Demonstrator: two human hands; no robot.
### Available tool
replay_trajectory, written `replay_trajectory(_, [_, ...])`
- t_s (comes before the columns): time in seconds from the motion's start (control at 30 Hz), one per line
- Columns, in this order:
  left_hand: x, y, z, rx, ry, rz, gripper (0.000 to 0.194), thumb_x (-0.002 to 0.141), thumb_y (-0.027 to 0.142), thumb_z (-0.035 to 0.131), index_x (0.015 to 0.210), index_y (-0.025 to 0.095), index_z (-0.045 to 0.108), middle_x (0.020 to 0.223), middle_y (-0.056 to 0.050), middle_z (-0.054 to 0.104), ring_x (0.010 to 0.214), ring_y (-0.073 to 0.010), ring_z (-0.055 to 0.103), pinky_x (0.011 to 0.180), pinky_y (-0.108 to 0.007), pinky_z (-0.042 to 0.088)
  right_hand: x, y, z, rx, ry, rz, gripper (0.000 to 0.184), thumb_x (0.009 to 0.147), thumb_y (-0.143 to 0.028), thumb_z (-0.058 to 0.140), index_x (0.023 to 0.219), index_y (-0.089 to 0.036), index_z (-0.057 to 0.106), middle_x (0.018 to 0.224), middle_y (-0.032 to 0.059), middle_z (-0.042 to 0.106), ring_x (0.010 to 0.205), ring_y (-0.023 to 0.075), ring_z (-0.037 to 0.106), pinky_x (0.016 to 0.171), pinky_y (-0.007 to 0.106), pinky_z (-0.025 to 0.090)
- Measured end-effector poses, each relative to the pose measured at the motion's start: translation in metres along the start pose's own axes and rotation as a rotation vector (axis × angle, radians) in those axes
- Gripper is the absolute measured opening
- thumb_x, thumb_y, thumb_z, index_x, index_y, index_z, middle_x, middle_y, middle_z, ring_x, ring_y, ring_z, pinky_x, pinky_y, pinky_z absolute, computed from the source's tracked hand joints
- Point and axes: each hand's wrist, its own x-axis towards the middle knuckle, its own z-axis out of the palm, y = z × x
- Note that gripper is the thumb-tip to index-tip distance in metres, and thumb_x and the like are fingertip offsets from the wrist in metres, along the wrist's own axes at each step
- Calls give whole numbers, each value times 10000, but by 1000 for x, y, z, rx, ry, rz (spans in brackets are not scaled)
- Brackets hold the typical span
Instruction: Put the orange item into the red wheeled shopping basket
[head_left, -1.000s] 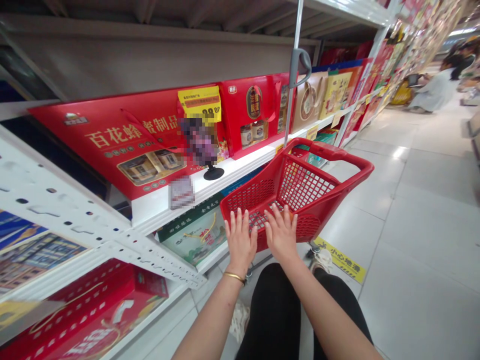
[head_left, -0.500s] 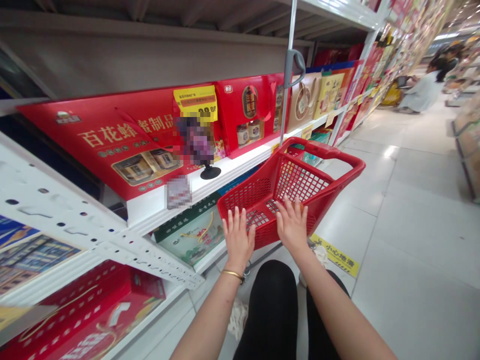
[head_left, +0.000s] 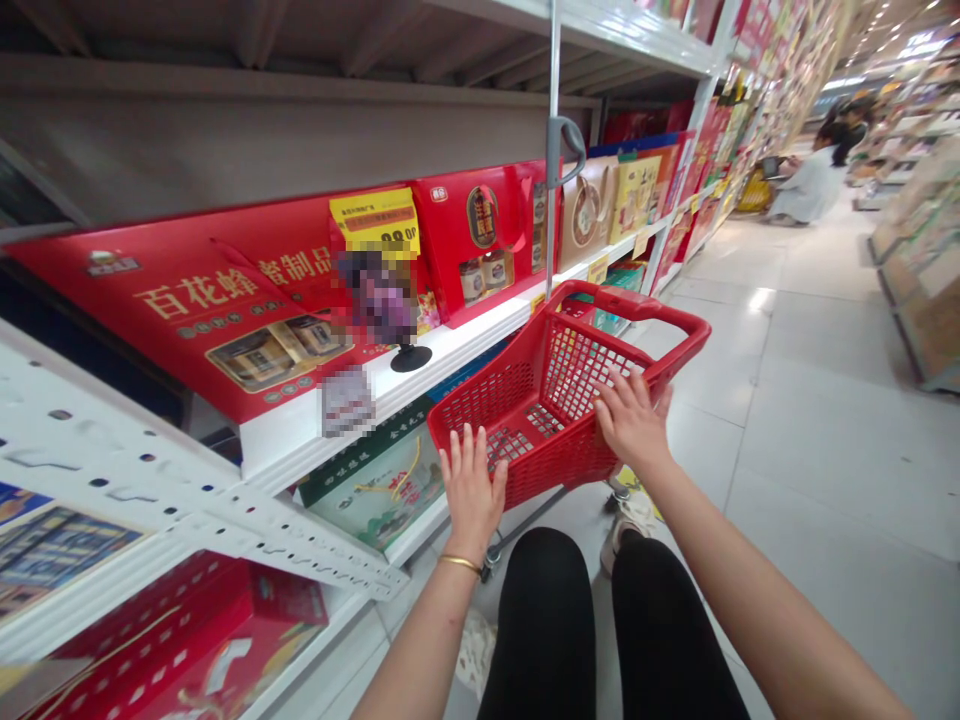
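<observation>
- Metal shelving (head_left: pixel 187 500) is set along the left; a red gift box (head_left: pixel 225 305) is displayed on its white ledge (head_left: pixel 465 335).
- Left hand (head_left: pixel 475 490) is held open, fingers spread, at the near left end of the red cart (head_left: pixel 547 475); nothing is gripped, and firm contact cannot be confirmed.
- Red cart is positioned beside the shelving; its perforated basket is carried on wheels (head_left: pixel 613 500).
- Handling (judged): plastic should be treated as stiff, smooth and not fragile; weight is expected to be light, and rolling easily started. Hold should be taken at the looped handle (head_left: pixel 649 310) or on opposite rims.
- Right hand (head_left: pixel 636 425) is placed over the near right rim, fingers extended rather than clamped, well apart from the left.
- Tiled floor (head_left: pixel 795 480) is extended rightward; a crouched person (head_left: pixel 814 185) is seen farther along.
</observation>
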Motion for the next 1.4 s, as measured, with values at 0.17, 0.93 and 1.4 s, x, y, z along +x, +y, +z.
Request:
replay_trajectory(0.17, [1,1,0,-1,9,-19,625,1117,451,444,1679,182,401,1765,-141,338,1674,-351,190,1339,-648,197,2,-11,3,-1,1,48,427,1090,-349,459,1424,-226,694,1711,74,451,1670,362,166,1315,730,57])
replay_trajectory(0.93, [83,104,30,29,-340,226,839,1021,791,390,1651,243,476,1753,-140,371,1640,-404,284,1316,-636,273,91,123,-38,-128,-57,18,430,1070,-377,411,1178,-231,801,1530,83,652,1590,374,339,1280,746,177])
replay_trajectory(1.4, [62,100,14,-22,-409,392,824,964,844,478,1632,363,488,1744,-83,407,1643,-380,285,1307,-610,294,44,119,-78,-235,6,-16,405,1047,-335,454,914,-199,812,1094,111,796,1306,322,543,1277,603,201])
